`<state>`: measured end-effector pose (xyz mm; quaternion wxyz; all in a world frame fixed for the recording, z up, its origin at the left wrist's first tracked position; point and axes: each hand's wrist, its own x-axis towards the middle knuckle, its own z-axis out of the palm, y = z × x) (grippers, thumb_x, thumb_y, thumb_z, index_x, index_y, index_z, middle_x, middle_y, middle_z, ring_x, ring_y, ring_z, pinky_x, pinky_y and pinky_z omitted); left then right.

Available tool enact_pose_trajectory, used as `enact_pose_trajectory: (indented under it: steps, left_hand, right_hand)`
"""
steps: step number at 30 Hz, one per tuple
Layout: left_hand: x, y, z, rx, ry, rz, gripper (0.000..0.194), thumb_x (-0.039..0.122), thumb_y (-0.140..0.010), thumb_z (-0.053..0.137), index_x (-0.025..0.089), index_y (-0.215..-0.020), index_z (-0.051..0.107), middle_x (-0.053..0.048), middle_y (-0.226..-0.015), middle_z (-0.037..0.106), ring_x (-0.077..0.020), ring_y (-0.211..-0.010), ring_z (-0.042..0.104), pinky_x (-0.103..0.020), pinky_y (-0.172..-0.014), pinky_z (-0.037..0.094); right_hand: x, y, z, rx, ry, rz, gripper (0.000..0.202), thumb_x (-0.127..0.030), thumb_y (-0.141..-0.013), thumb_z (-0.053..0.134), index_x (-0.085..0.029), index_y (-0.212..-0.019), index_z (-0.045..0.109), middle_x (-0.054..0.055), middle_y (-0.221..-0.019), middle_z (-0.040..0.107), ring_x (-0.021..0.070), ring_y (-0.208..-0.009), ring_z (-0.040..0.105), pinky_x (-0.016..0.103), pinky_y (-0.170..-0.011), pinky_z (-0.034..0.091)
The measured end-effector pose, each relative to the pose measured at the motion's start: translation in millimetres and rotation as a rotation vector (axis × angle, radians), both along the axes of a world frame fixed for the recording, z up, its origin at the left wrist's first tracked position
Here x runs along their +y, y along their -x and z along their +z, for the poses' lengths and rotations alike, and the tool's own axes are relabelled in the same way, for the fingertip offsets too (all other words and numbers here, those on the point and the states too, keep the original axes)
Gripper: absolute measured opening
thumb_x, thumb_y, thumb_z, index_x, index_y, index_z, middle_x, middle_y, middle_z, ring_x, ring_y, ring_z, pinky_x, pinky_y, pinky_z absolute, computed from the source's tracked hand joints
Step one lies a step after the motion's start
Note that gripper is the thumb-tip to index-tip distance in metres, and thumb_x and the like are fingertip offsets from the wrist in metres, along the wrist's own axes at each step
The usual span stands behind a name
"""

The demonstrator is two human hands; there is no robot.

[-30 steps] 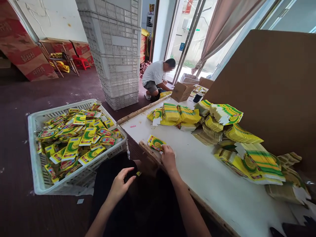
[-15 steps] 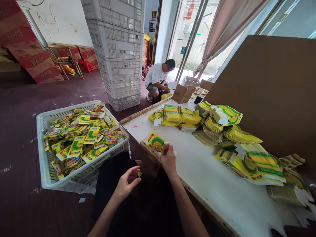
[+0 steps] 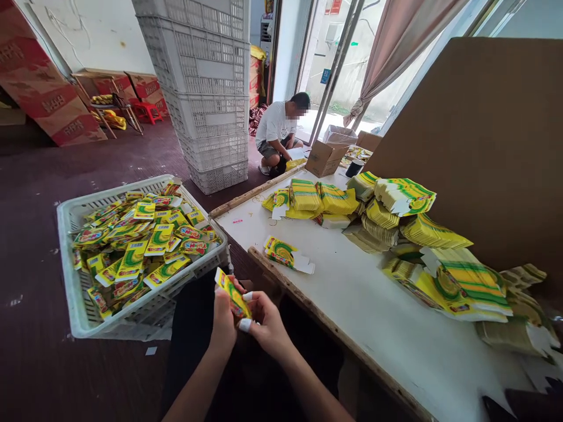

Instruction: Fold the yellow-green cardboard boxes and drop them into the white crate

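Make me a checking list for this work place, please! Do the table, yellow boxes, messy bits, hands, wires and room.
Surface: white table, wooden edge.
Job's things: yellow box in both hands; unfolded carton near the table edge; carton stacks behind it; filled crate on the left.
Clutter: paper scrap on the floor.
Hands: left hand and right hand both hold the box; white wraps on right thumb and a finger.
Cables: thin wires on the back wall; nothing seen across the table.
Surroundings: crate tower, crouching person, red stool.
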<state>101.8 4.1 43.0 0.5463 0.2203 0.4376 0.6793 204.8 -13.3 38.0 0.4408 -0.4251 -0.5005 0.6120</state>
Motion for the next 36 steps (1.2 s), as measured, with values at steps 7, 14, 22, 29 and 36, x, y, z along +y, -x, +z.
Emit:
enact_pose_trajectory:
  steps: [7,14,22,29,36]
  left_hand:
    - [-1,5,-5.9,0.111,0.059,-0.001,0.043,0.055,-0.06,0.075,0.017,-0.077,0.066,0.0,-0.068,0.065,-0.015,-0.063,0.06,-0.026,-0.06,0.05]
    - [0,40,1.9,0.486,-0.125,-0.123,0.068,0.064,-0.064,0.068,0.016,-0.111,0.063,-0.014,-0.112,0.068,-0.0292,-0.108,0.062,-0.042,-0.094,0.049]
    - [-13,30,15.5,1.003,-0.063,-0.661,0.058,0.035,-0.063,0.073,0.021,-0.117,0.056,-0.007,-0.107,0.069,-0.0269,-0.095,0.066,-0.041,-0.087,0.052]
    - [-29,15,1.4,1.077,-0.282,-0.619,0.067,0.025,-0.069,0.066,0.025,-0.131,0.042,-0.01,-0.123,0.063,-0.0265,-0.108,0.063,-0.04,-0.092,0.051]
    - [-34,11,-2.1,1.122,-0.347,-0.533,0.043,0.02,-0.068,0.061,0.026,-0.109,0.049,-0.004,-0.105,0.064,-0.0206,-0.088,0.067,-0.034,-0.077,0.054]
  right_hand:
    - [6,-13,-4.1,-0.01,-0.005,-0.152,0.023,-0.035,-0.067,0.072,-0.021,-0.069,0.055,-0.004,-0.064,0.055,0.0114,-0.059,0.048,0.025,-0.059,0.043]
    - [10,-46,-1.1,-0.523,-0.476,-0.245,0.015,-0.022,-0.083,0.056,-0.024,-0.074,0.068,0.003,-0.078,0.067,0.0189,-0.076,0.058,0.034,-0.072,0.047]
    - [-6,-42,5.7,-0.588,-0.697,-0.124,0.027,-0.021,-0.086,0.057,-0.031,-0.109,0.066,0.003,-0.119,0.066,0.0238,-0.124,0.05,0.052,-0.113,0.026]
    - [-8,-30,-1.1,0.035,-0.005,-0.076,0.057,-0.044,-0.08,0.063,-0.025,-0.133,0.05,0.009,-0.133,0.059,0.028,-0.124,0.054,0.05,-0.106,0.041]
    - [-7,-25,-9.3,0.179,0.204,-0.05,0.066,-0.063,-0.067,0.071,-0.025,-0.12,0.061,0.008,-0.119,0.069,0.0311,-0.114,0.062,0.052,-0.103,0.043]
